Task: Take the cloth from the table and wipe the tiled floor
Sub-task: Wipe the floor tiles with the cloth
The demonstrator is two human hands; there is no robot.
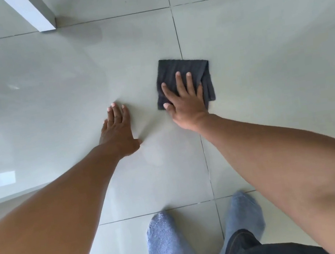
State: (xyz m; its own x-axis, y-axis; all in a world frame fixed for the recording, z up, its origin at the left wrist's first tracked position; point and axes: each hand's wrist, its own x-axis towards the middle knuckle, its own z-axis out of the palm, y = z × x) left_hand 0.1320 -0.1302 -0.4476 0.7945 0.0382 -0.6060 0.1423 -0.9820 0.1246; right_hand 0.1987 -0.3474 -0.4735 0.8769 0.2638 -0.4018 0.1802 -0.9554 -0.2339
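1. the right hand point(184, 100) lies flat, fingers spread, palm down on the dark grey cloth point(186, 71), a little right of the middle of the frame; it presses the cloth rather than clenching it, and nothing is gripped between the fingers.
2. the cloth is folded into a rough square and rests on the tiled floor point(259, 46), straddling a grout line that runs from the top of the frame down toward the bottom; its far edge and right side show beyond the fingertips.
3. the left hand point(118, 132) sits just left of centre, open and flat on the bare tile, fingers together and pointing toward the top of the frame, thumb out to the right; it holds nothing and stays apart from the cloth.
4. both bare forearms reach in from the lower corners of the frame.
5. at the bottom centre, two feet in blue-grey socks point(162, 237) stand on the tiles, with dark trouser legs point(243, 251) over them.
6. in the upper left, a white table leg point(34, 14) meets the floor beside a grout crossing.
7. the pale glossy tiles carry soft reflections along the left side.
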